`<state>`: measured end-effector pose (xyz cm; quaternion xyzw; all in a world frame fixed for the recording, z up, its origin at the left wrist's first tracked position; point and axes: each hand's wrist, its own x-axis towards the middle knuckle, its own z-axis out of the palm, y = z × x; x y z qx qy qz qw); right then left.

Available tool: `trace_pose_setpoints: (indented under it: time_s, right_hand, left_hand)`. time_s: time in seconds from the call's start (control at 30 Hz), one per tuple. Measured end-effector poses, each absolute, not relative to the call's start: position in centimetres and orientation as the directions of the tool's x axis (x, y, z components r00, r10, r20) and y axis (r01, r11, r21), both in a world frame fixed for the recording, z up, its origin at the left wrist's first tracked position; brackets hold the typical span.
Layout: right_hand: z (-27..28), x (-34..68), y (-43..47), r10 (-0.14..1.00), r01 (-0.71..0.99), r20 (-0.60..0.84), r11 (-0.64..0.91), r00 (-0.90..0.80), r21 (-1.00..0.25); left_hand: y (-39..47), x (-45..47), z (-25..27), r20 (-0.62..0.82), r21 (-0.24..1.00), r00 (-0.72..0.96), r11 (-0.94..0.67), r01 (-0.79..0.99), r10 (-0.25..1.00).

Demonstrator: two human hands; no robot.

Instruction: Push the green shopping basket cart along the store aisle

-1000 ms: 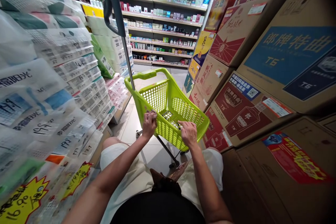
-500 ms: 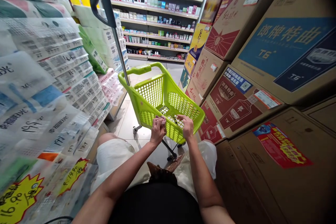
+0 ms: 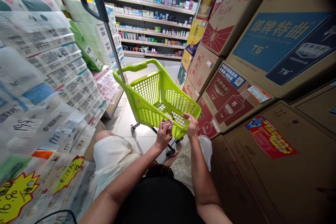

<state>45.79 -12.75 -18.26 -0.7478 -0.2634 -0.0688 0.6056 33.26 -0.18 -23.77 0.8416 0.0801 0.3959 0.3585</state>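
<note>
A bright green plastic shopping cart (image 3: 141,115) with lattice walls stands before my knees, its basket tilted. Over its near side my left hand (image 3: 164,135) is closed, fingers bent around a small crumpled pinkish-grey wad (image 3: 168,124), perhaps cloth. To the right, by the basket's near right corner, my right hand (image 3: 192,126) is loosely curled. Its forefinger points left, with a gap to the thumb, and I see nothing held in it. Whether either hand touches the rim I cannot tell. A dark grey looped handle (image 3: 101,5) on a metal pole rises from the cart's left side.
Wrapped paper packs (image 3: 68,80) are stacked along the left, with yellow price signs (image 3: 69,175) low down. Cardboard cartons (image 3: 273,49) form a wall at the right. Shelves of small boxes and bottles (image 3: 157,15) stand behind the cart, across a tiled floor (image 3: 123,126).
The view has shifted, so cart, shelves and cartons sit slightly further left. Both my hands have moved right along the basket's near side. The wad stays in my left hand.
</note>
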Motion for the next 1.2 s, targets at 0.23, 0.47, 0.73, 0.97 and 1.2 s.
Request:
trace_pose_setpoints:
  time_s: [0.23,0.47,0.73,0.97,1.2]
  right_hand:
    - [-18.6,45.1,-12.6,0.318,0.428,0.405,-0.001,0.857,-0.904]
    - [-17.5,44.3,-12.3,0.298,0.31,0.35,0.171,0.888,-0.935]
    - [-18.3,44.3,-12.8,0.278,0.328,0.348,0.116,0.895,-0.937]
    - [-18.6,43.7,-12.5,0.22,0.243,0.281,0.185,0.934,-0.952]
    - [-18.7,42.6,-12.5,0.273,0.316,0.323,0.068,0.906,-0.946]
  left_hand:
    - [0.2,34.3,-22.3,0.585,0.745,0.503,-0.666,-0.026,0.636]
    - [-1.8,34.0,-21.3,0.621,0.655,0.673,-0.737,-0.164,0.402]
    - [-2.0,32.7,-27.6,0.607,0.57,0.758,-0.796,-0.205,0.24]
    - [-0.4,33.4,-29.4,0.615,0.582,0.739,-0.791,-0.19,0.276]
    - [0.6,32.9,-29.2,0.578,0.706,0.695,-0.689,-0.163,0.428]
